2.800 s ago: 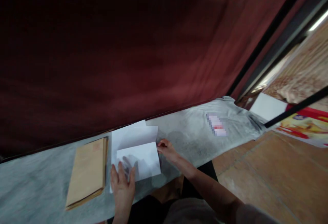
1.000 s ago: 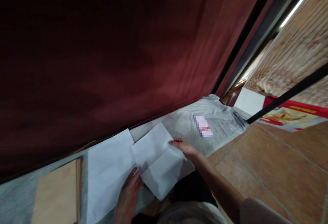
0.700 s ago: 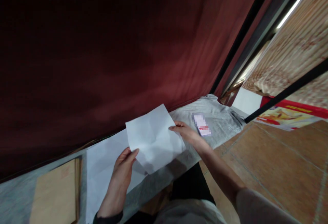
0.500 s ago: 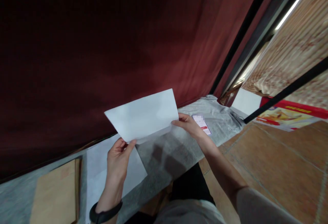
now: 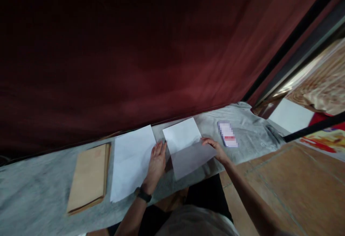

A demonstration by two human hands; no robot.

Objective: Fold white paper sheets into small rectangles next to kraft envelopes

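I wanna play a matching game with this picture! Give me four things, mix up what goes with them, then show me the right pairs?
Things:
1. creased sheet
2. phone
3. brown paper stack
4. wristband

Matches:
A. black, around the wrist of the left hand
B. furthest left of the four
C. white, touched by the right hand
D. on the grey cloth, right of the creased sheet

Right pairs: 1-C, 2-D, 3-B, 4-A

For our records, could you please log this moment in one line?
right hand: at right edge of creased sheet; left hand: by its left edge; phone: farther right
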